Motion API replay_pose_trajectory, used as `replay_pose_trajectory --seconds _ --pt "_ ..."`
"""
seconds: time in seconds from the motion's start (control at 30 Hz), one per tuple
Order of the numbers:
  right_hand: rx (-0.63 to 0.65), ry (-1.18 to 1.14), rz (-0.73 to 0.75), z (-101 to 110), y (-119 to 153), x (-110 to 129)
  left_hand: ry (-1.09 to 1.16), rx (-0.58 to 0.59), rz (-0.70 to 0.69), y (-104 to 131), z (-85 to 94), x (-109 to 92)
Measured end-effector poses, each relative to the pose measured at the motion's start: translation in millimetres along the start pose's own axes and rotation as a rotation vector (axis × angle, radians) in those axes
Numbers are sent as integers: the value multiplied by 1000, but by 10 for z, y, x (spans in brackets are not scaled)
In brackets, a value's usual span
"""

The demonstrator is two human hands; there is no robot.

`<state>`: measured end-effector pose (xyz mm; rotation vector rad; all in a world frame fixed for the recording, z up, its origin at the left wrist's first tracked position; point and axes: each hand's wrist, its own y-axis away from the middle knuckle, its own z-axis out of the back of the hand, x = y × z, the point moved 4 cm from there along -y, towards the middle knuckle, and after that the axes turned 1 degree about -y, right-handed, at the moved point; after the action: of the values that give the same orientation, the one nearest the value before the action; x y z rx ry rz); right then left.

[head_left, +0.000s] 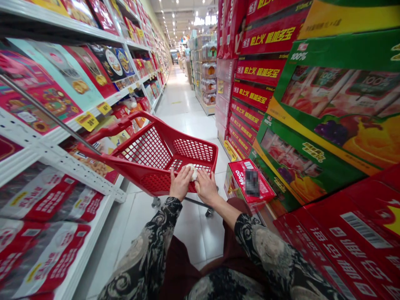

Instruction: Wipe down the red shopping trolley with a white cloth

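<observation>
A red plastic shopping cart (150, 175) with latticed sides stands turned crosswise in front of me. On its near rim lies a bunched white cloth (191, 171). My left hand (181, 182) is closed over the cloth's left part, with the thumb resting along the rim. My right hand (206, 186) grips the cloth from the right, its fingers curled over the rim and partly hiding it. Both hands are close together near the cart's right end. The basket inside shows bare red lattice.
Shelves of packaged goods (84, 71) line the left side. Stacked red drink cartons (259, 68) and green juice boxes (315, 154) rise on the right. A red Meco box (234, 175) sits low beside my right leg. A tiled aisle (178, 96) runs ahead.
</observation>
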<state>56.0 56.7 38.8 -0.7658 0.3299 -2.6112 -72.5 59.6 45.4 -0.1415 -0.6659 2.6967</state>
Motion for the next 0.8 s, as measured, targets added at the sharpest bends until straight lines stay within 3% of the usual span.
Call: replay_pose_trajectory --seconds 0.17,0.33,0.47,0.63,0.8 --pt "4 22 17 -58 45 -59 -4 14 -33 12 46 111" --pt "28 36 34 -43 28 -143 -54 14 86 54 104 376" --pt "-21 56 11 -35 58 -85 -55 2 132 51 77 275" --pt "-71 83 126 -81 204 4 -46 -36 98 54 66 72" --pt "-82 98 171 -80 271 -115 -32 -6 38 75 156 248"
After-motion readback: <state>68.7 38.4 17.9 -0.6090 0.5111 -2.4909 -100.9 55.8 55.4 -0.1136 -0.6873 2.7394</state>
